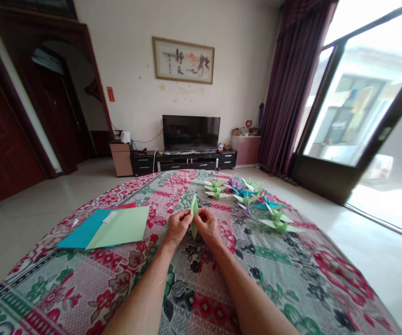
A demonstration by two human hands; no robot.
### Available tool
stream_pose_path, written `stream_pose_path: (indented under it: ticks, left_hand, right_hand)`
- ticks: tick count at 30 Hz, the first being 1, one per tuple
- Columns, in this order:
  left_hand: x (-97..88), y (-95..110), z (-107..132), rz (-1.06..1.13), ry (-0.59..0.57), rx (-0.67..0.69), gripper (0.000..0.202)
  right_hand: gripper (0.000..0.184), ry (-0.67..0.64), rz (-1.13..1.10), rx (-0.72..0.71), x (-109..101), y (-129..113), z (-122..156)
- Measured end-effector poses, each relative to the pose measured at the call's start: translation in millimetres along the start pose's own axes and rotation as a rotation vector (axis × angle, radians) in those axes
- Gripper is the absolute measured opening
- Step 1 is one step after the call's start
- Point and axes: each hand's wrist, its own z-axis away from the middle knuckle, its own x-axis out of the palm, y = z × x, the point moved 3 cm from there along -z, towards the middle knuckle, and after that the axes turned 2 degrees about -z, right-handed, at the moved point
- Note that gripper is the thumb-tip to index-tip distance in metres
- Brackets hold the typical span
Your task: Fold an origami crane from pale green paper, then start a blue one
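Note:
Between my two hands stands a folded piece of light green origami paper (194, 228), narrow and pointed at its top and bottom ends. My left hand (179, 226) pinches its left side with thumb and fingers. On the opposite side my right hand (208, 226) grips it in the same way. The fold is held upright just above the patterned tablecloth (127, 284). To the right of my hands several finished paper cranes (278, 219) sit in a cluster, in green, blue and purple. My fingers partly cover the middle of the folded paper.
Left of my hands lies a stack of coloured paper sheets (120, 228), green over blue, with red peeking out behind. A small whitish piece (109, 217) rests on it. Beyond the table stand a television (191, 132) and a low black cabinet (145, 164).

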Motion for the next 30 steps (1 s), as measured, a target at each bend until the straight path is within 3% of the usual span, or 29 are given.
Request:
stream_pose_path:
  ticks: [4, 10, 19, 23, 30]
  left_hand:
    - [-0.1, 0, 0, 0.028, -0.014, -0.015, 0.026]
    - [2.5, 0, 3, 0.183, -0.123, -0.079, 0.036]
    - [1.1, -7, 0, 0.228, -0.17, -0.174, 0.028]
    - [1.6, -9, -3, 0.144, -0.139, -0.122, 0.03]
    - [1.3, 1, -3, -0.192, -0.041, 0.092, 0.028]
  right_hand:
    - [0.018, 0.009, 0.014, -0.002, -1, 3, -2]
    - [0.02, -0.043, -0.175, 0.096, -1, 7, -4]
    - [0.021, -0.059, -0.222, 0.128, -1, 11, -6]
    - [0.021, -0.053, -0.211, 0.131, -1, 15, -7]
    - [0.019, -0.039, -0.192, 0.111, -1, 10, -6]
